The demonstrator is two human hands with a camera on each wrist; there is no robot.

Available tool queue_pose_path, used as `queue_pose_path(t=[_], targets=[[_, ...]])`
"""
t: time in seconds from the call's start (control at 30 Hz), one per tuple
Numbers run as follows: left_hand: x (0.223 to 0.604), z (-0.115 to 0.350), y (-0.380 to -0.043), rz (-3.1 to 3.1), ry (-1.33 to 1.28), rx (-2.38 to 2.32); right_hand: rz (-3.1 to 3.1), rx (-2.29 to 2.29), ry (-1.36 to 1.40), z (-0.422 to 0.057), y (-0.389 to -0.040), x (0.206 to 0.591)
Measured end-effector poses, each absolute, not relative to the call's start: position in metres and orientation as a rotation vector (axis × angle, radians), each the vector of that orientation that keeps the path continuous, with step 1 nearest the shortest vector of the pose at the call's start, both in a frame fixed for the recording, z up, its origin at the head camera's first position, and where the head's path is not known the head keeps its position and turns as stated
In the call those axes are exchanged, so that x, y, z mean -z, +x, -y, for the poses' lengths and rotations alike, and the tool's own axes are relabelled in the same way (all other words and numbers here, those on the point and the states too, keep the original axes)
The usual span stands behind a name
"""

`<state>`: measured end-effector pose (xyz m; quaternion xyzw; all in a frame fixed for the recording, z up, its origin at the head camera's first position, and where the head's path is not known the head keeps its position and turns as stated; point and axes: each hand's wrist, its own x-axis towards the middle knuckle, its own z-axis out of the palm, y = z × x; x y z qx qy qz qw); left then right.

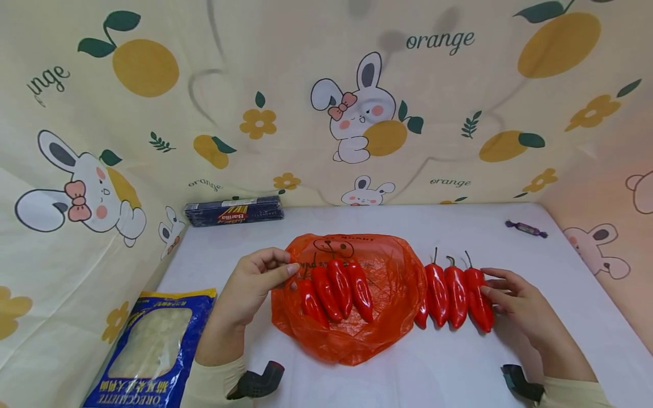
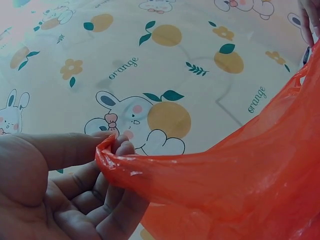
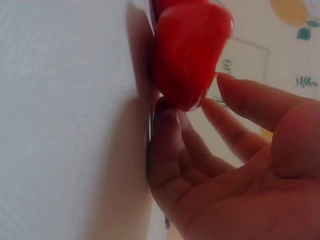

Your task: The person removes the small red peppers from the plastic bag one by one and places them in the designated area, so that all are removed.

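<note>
A crinkled red plastic bag lies spread with its mouth toward me, several glossy red chili peppers inside it. My left hand pinches the bag's left rim between thumb and fingers; the left wrist view shows the gathered red plastic in that pinch. To the right of the bag, more red peppers stand in a row, stems pointing away, the leftmost partly covered by the bag. My right hand is at the rightmost pepper, its fingertips right at the pepper's side. In the right wrist view its fingers spread loosely beside the red pepper.
A dark blue Barilla spaghetti box lies at the back left. A blue-and-yellow orecchiette pack lies at the left edge. At the back right is a small purple wrapped candy. Patterned cloth walls stand behind the white table.
</note>
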<state>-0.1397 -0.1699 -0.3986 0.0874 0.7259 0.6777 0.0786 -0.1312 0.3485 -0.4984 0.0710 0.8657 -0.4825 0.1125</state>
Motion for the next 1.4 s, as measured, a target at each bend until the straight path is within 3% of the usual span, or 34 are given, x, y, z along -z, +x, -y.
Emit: queue_pose_path(t=[1.1,1.4], targets=[[0.396,0.171,-0.139,-2.167,0.252,-2.028,-2.671,1.404,0.322,-0.353,-0.127,0.491],[0.396,0.172,-0.139,-2.162,0.253,-2.034,-2.811,1.603,0.303,-0.342,-0.121,0.482]])
